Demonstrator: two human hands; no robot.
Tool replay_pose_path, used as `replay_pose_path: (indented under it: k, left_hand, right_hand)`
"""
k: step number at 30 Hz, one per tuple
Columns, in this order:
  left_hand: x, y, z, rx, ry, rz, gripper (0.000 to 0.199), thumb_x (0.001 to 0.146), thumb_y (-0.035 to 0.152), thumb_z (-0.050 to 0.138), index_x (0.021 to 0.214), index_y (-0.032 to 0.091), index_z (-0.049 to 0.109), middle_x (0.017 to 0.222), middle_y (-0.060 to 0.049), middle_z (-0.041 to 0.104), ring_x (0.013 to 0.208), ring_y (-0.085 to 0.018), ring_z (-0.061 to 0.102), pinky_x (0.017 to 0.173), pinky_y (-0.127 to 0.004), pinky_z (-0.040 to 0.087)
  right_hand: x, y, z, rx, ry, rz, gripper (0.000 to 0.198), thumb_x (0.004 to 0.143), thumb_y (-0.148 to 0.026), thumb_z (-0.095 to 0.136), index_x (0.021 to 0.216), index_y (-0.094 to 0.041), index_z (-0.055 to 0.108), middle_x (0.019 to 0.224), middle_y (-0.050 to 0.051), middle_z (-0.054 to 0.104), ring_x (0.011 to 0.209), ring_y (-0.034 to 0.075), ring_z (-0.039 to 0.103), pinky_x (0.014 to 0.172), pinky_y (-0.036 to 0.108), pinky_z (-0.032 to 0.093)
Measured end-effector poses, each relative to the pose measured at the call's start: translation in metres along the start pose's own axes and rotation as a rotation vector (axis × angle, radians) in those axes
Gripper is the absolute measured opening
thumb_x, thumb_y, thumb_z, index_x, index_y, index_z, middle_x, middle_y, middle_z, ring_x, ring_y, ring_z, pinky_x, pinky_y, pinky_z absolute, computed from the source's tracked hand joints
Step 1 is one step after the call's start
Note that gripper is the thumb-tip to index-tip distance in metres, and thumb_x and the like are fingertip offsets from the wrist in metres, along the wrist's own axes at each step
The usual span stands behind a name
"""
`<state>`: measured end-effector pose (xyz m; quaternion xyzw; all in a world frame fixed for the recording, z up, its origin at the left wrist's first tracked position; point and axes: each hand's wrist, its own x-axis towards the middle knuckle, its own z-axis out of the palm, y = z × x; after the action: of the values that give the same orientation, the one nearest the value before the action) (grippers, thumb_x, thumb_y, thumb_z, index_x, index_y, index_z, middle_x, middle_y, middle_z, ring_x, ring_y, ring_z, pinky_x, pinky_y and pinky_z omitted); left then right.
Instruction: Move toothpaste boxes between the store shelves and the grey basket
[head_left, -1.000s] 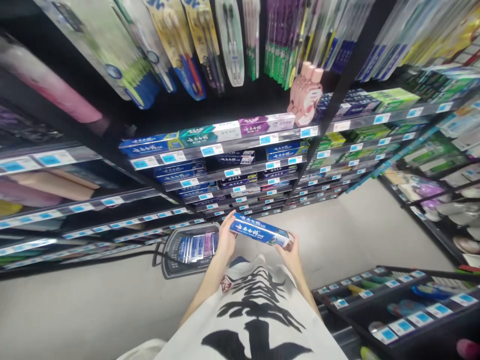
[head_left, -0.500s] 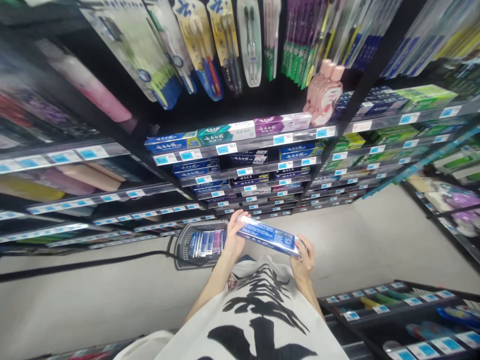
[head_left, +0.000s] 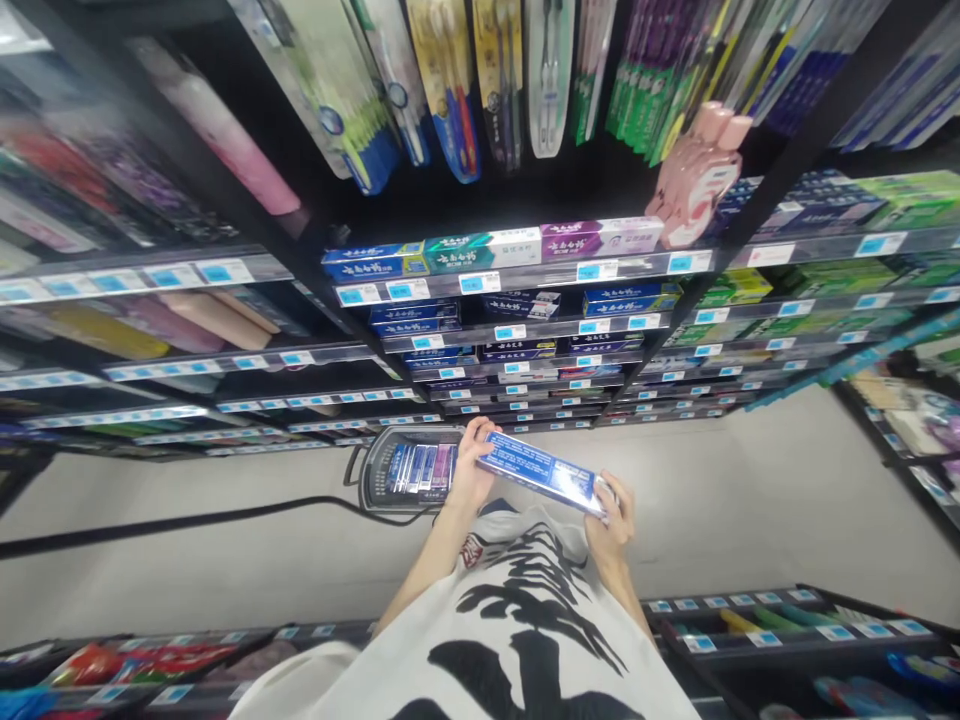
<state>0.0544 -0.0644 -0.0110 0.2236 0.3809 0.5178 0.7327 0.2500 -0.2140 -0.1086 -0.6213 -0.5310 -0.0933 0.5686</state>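
Observation:
A long blue toothpaste box with white print is held between my two hands in front of my chest, slightly tilted down to the right. My left hand grips its left end, thumb on the printed face. Around the right end are the fingers of my right hand. Below and to the left, a grey shopping basket stands on the floor, holding several blue boxes and a purple box.
Ahead, a shelf rack carries a row of toothpaste boxes, pink bottles and hanging toothbrush packs. A black strap runs across the floor to the basket. Another shelf stands behind me at the lower right.
The view has shifted, so the front shelves appear further right and slightly higher. Both hands keep hold of the toothpaste box, whose printed face now tilts a little differently.

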Motion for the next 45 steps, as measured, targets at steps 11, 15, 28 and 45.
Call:
replay_pose_path:
  k: [11,15,28,45]
  left_hand:
    - [0.001,0.008,-0.009,0.006,0.034,0.006,0.045,0.056,0.012,0.071,0.099,0.024,0.064,0.099,0.001,0.064,0.101,-0.018,0.062,0.085,-0.029,0.045]
    - [0.003,0.010,-0.007,0.015,0.056,-0.019,0.044,0.058,0.013,0.071,0.100,0.024,0.065,0.102,-0.001,0.067,0.105,-0.021,0.062,0.087,-0.031,0.046]
    - [-0.008,0.011,-0.004,0.129,-0.115,-0.060,0.032,0.074,0.030,0.079,0.105,0.022,0.073,0.119,-0.006,0.069,0.105,-0.022,0.062,0.082,-0.029,0.047]
    - [-0.020,0.006,-0.032,0.203,0.012,-0.032,0.035,0.070,0.032,0.086,0.100,0.021,0.074,0.110,-0.004,0.070,0.095,-0.016,0.062,0.078,-0.024,0.045]
  right_hand:
    - [-0.009,0.006,-0.003,0.074,-0.112,-0.008,0.070,0.080,-0.002,0.055,0.143,-0.031,0.049,0.131,0.009,0.066,0.117,0.027,0.066,0.091,0.049,0.061]
    - [-0.013,0.004,-0.010,0.083,-0.169,0.012,0.069,0.082,-0.005,0.060,0.144,-0.032,0.047,0.133,0.009,0.066,0.122,0.026,0.065,0.094,0.047,0.060]
    - [-0.028,-0.005,-0.009,0.272,-0.038,0.758,0.053,0.086,-0.055,0.061,0.122,-0.016,0.064,0.121,0.015,0.069,0.112,0.029,0.065,0.098,0.045,0.051]
    - [-0.017,-0.014,0.004,0.373,-0.021,0.957,0.058,0.089,-0.064,0.050,0.108,-0.014,0.071,0.112,0.012,0.071,0.104,0.025,0.065,0.088,0.036,0.051]
